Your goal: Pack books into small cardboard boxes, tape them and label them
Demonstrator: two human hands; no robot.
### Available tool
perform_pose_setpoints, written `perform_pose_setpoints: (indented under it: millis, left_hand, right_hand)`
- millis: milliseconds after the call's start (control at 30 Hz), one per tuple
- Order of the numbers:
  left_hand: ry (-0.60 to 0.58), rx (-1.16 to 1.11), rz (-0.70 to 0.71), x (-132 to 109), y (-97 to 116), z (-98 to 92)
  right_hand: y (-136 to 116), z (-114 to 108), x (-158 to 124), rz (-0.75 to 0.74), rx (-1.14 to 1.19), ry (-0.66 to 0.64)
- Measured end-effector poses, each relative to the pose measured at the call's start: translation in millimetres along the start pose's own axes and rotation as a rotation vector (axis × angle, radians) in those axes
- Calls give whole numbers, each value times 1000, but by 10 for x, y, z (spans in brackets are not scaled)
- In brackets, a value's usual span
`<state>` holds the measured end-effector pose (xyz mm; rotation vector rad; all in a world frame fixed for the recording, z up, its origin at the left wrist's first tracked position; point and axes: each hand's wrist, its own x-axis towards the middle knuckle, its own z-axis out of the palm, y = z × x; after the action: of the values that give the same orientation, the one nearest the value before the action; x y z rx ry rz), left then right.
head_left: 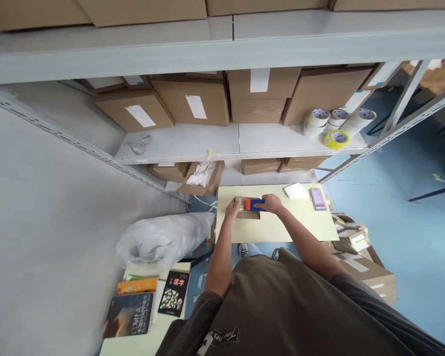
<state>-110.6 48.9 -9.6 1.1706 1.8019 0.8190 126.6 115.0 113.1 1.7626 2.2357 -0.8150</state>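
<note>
A small cardboard box [249,215] lies on the pale yellow tabletop [278,226] in front of me. My left hand [232,209] is closed on the box's left side. My right hand [271,203] grips a blue-and-orange object [255,204] by its right end. This object lies across the box, its orange end pointing at my left hand; its exact kind is too small to tell. Something pale and shiny shows between the orange end and my left fingers. I cannot tell whether the object rests on the box or inside it.
White papers [295,191] and a blurred purple item [318,199] lie at the table's right. Above, a shelf [207,141] holds cartons, tape rolls [336,139] and glasses. Plastic wrap [166,240] and books [174,292] are at left, cardboard boxes [371,277] at right.
</note>
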Motion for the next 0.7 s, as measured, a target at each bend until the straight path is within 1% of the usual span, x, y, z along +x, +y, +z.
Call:
perform_pose_setpoints:
  millis: [67, 133, 200, 267, 333, 400, 500, 533, 600, 667, 700]
  left_hand:
    - [29, -21, -23, -62, 4, 40]
    - [69, 6, -87, -92, 15, 129]
    - [59, 51, -131, -97, 63, 266]
    - [21, 93, -145, -102, 161, 465]
    - [-13, 130, -147, -126, 302, 726]
    - [-42, 147, -134, -169, 461, 1018]
    - [-73, 163, -118, -221, 667, 1387]
    - [-76, 172, -121, -223, 714, 1467]
    - [-81, 182, -128, -197, 764, 1549]
    - [-96, 184, -127, -144, 763, 1549]
    - [-105, 187, -128, -115, 749, 1530]
  right_hand:
    - [-166, 32, 4, -1, -12, -6]
    - [-192, 44, -24, 10, -21, -9]
    - [-82, 35, -76, 24, -19, -4]
    - [129, 11, -151, 49, -10, 11]
    - [404, -20, -254, 84, 6, 31]
    - [730, -60, -390, 118, 29, 41]
    - [1337, -146, -673, 162, 61, 69]
    - [1567, -183, -786, 184, 69, 84]
    - [2028, -255, -1016, 243, 87, 110]
    - [2404, -304, -1199, 305, 102, 124]
    - [2530, -313, -1254, 325, 98, 128]
